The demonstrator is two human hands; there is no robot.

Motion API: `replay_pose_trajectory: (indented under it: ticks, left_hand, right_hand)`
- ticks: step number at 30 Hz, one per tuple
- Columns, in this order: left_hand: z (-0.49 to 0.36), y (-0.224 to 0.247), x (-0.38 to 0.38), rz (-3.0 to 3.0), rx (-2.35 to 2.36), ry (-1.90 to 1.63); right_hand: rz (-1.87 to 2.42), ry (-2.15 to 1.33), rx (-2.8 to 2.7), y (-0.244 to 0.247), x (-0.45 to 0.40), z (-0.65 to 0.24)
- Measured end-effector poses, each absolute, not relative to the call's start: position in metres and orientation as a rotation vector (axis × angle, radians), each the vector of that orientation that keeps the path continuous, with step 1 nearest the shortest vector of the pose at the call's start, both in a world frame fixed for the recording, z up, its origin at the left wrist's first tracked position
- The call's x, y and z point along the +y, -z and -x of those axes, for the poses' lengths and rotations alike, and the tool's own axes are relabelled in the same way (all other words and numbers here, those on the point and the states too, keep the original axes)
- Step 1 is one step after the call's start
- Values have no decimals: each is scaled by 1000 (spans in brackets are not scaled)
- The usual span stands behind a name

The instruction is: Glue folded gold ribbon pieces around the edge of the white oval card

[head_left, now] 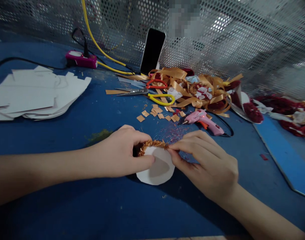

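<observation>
A round white card disc (157, 168) is gripped by my left hand (124, 151), the thumb lying over its face. Folded orange-brown ribbon pieces (155, 143) line the disc's far edge. My right hand (205, 160) has thumb and forefinger pinched together at the right end of that ribbon row; what sits between the fingertips is too small to make out. Beyond the hands lie several small cut squares of tan ribbon (155, 111). A pink hot glue gun (204, 121) rests behind my right hand, its nozzle pointing left.
Scissors (147, 91) with red and yellow handles lie before a heap of ribbon (197, 86). A phone (153, 50) leans on the perforated metal panel (217, 43). White card sheets (34, 95) are stacked left, near a purple power socket (82, 59). A blue board (285, 153) lies right.
</observation>
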State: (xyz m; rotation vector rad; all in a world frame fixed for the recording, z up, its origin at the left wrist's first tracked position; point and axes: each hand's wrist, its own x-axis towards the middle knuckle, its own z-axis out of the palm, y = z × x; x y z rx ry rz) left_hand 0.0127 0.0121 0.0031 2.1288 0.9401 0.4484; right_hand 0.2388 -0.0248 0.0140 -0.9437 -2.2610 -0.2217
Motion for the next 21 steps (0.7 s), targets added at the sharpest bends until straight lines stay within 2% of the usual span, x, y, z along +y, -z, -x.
replay_pose_trajectory:
  ticks: [13, 21]
  left_hand:
    - [-12, -5, 12, -2071, 969, -477]
    - [-13, -5, 14, -2096, 997, -508]
  right_hand:
    - [852, 147, -2295, -18, -24, -245]
    - [1074, -35, -2126, -26, -31, -246]
